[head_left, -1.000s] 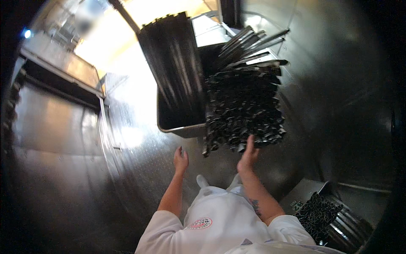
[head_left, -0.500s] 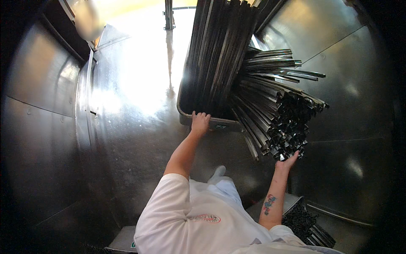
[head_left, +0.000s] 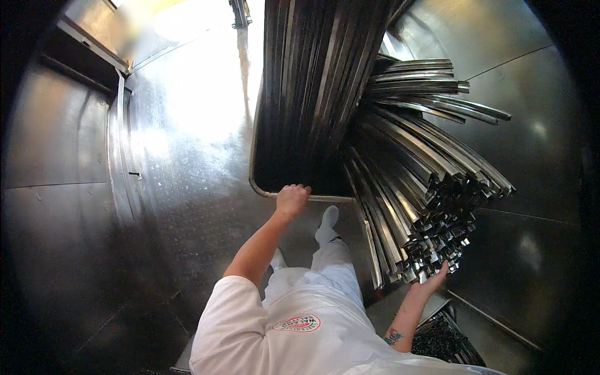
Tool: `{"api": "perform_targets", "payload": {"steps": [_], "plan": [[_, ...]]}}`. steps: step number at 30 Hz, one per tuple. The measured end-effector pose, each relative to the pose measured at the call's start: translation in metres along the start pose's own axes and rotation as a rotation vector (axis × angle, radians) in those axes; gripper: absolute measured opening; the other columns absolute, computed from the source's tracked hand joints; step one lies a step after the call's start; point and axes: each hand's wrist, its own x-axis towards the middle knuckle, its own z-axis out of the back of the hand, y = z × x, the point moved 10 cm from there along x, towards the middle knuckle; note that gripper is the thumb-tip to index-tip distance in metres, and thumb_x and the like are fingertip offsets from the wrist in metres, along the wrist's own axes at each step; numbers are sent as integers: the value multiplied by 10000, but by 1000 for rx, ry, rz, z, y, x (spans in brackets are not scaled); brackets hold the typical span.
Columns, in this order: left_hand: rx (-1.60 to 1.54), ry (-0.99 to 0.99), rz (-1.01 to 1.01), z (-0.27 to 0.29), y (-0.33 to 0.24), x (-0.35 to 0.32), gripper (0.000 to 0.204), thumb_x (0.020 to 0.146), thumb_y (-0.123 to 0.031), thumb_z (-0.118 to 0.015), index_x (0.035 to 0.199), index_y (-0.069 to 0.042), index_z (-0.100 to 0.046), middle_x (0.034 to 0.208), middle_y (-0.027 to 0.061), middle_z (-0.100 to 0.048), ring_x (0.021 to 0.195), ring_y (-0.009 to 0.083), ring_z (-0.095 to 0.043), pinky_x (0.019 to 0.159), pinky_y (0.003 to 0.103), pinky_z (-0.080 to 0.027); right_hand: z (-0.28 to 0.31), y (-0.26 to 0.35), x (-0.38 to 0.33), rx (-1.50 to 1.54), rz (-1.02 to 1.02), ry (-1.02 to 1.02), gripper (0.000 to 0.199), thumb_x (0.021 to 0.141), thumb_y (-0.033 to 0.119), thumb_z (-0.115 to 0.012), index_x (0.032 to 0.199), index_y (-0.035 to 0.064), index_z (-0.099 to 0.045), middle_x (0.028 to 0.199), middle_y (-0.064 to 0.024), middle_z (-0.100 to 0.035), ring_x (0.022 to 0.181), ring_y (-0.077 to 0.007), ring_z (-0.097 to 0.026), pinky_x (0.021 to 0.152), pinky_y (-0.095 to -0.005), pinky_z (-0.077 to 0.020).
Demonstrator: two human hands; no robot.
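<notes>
My left hand [head_left: 292, 200] grips the near rim of a long metal bin [head_left: 275, 181] full of dark metal strips. To its right a large fanned bundle of shiny metal channel profiles [head_left: 419, 187] juts toward me. My right hand [head_left: 431, 284] is pressed open-palmed against the cut ends of that bundle, at its lower edge. My white shirt, white trousers and white shoe [head_left: 327, 219] show below, between the two hands.
A shiny studded metal floor [head_left: 187, 187] runs under the bin. Steel panels [head_left: 56, 206] stand at the left with a ledge along them. Another pile of dark metal pieces [head_left: 444, 340] lies at the lower right, near my right elbow.
The view has shifted, and the bin and bundle now loom larger and closer. My left hand stays on the bin rim; my right hand stays against the bundle's ends.
</notes>
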Motion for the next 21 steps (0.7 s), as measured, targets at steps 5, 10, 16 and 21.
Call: {"api": "perform_targets", "payload": {"steps": [5,10,16,21], "plan": [[25,8,27,-3,2,8,146,812,-171,-620,924,-142,-708,835,98,-700,824,291,-702,703,432,-556,-5,2,-3,25,20,31,581,880,392,-652,1323,40,-523,1286,-130,-590,1073,-275,-624,886,-455,-540],[-56,-9,73,-8,6,14,146,798,-176,-632,916,-144,-713,840,120,-704,822,305,-705,667,439,-558,-7,4,5,32,8,11,585,868,385,-671,1313,34,-527,1285,-140,-591,1075,-285,-627,882,-459,-550],[-26,27,133,-14,6,10,137,811,-200,-616,889,-140,-711,826,120,-701,797,321,-704,665,454,-562,-3,12,7,-41,43,-93,618,838,369,-706,1313,26,-509,1291,-148,-580,1050,-312,-635,864,-486,-556],[-26,63,46,-8,-5,2,118,785,-183,-638,873,-130,-696,845,104,-695,817,312,-699,693,446,-561,2,-2,12,63,17,27,624,862,398,-675,1332,32,-490,1324,-140,-558,1081,-302,-619,892,-473,-540]]}}
